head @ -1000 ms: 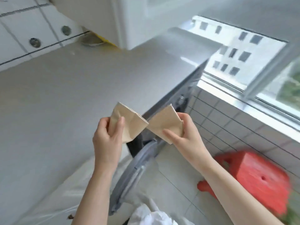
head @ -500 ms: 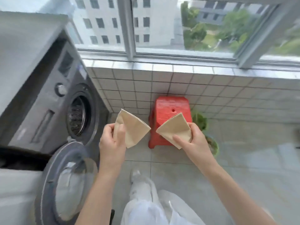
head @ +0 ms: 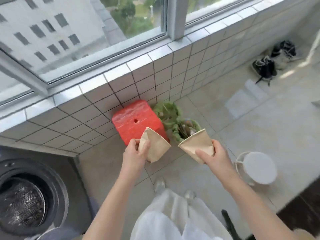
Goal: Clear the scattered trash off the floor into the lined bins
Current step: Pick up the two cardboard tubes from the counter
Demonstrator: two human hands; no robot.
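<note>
Since half a second ago the view has swung right: the washing machine has slid to the lower left edge, and shoes and a white stool have come into sight, while both hands keep the same grip as before. Left hand is closed on a flattened tan paper cup, thumb across its face, forearm reaching up from below. Right hand pinches a second crushed paper cup by its narrow end, wide rim pointing toward the red stool. Both cups are held in the air just in front of that red stool, apart from each other. Two green-lined bins stand just right of the red stool against the tiled wall, the nearer one holding scraps. Right of the red stool, farther off, sit a round white stool and dark shoes.
</note>
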